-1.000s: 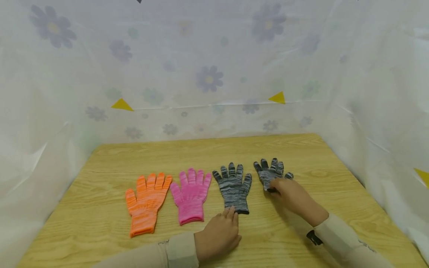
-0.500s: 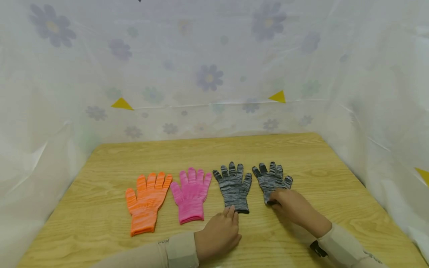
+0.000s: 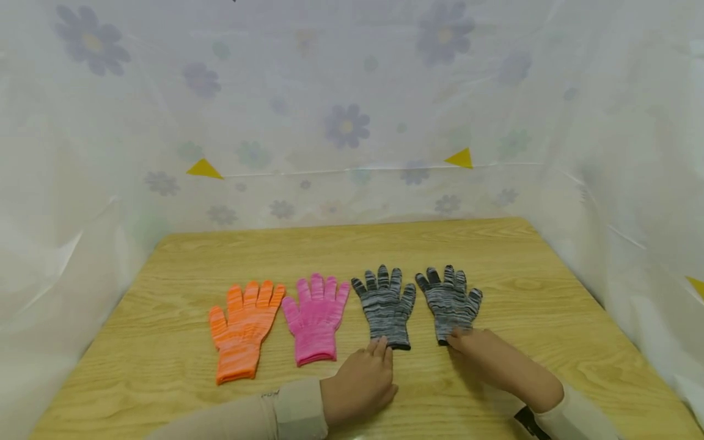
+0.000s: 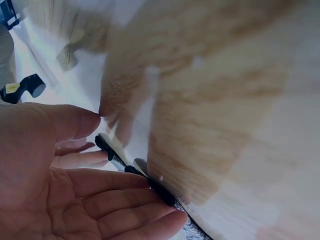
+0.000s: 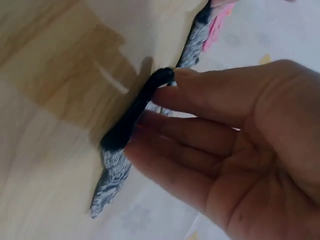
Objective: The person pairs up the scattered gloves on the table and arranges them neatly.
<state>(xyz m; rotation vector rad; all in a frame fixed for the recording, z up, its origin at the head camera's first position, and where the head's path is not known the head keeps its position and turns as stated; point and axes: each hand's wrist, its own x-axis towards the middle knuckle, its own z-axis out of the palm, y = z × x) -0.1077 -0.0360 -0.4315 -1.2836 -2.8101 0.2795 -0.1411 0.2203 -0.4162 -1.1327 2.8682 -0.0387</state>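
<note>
Two black-and-grey knit gloves lie side by side on the wooden table, fingers pointing away from me. My left hand (image 3: 360, 384) rests its straight fingertips on the cuff of the left grey glove (image 3: 387, 310); in the left wrist view its thumb stands apart from that dark cuff (image 4: 161, 192). At the right grey glove (image 3: 451, 304), my right hand (image 3: 489, 354) pinches the cuff's near edge. The right wrist view shows the thumb and fingers at the black cuff (image 5: 132, 117), which bulges up off the table.
To the left lie a pink glove (image 3: 315, 321) and an orange glove (image 3: 244, 330), both flat in the same row. The wooden table (image 3: 341, 247) is enclosed by pale flowered sheeting (image 3: 297, 122) at the back and sides.
My right hand has drawn the right grey glove toward me, and its bunched fingers now lie flat and spread. The left hand stays at the left grey glove's cuff.
</note>
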